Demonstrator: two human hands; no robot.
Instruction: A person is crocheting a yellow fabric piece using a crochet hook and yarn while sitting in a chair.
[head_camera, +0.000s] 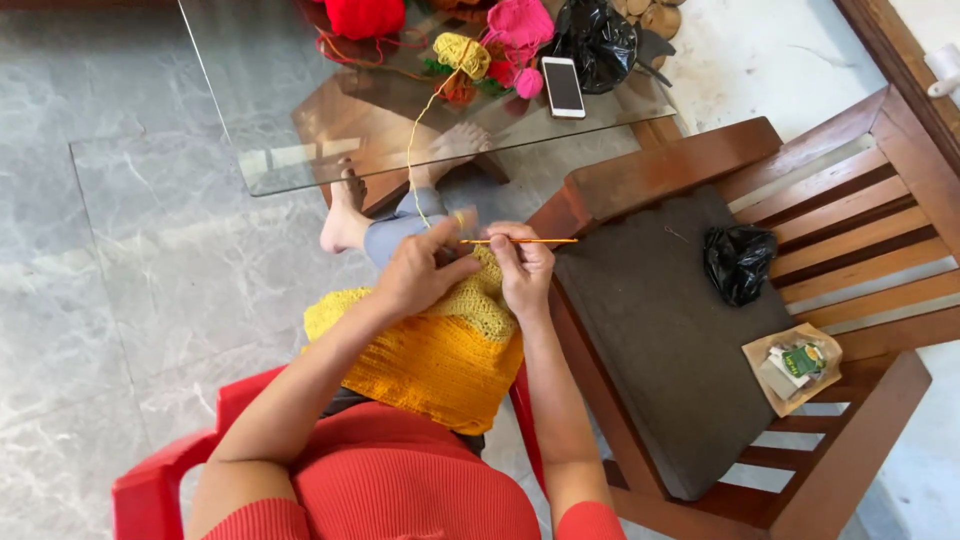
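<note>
Across the lap, two-tone yellow crochet piece (440, 350), pinched by left hand (420, 275); right hand (522, 270) gripping orange hook (520, 241).

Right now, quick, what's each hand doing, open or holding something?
Left hand: closed, pinching the yellow crochet piece.
Right hand: closed on the crochet hook.

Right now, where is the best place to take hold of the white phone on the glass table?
Probably grip the white phone across its two long edges, coming from above. It lies flat with its lower end clear, while yarn balls crowd its top left.
</note>
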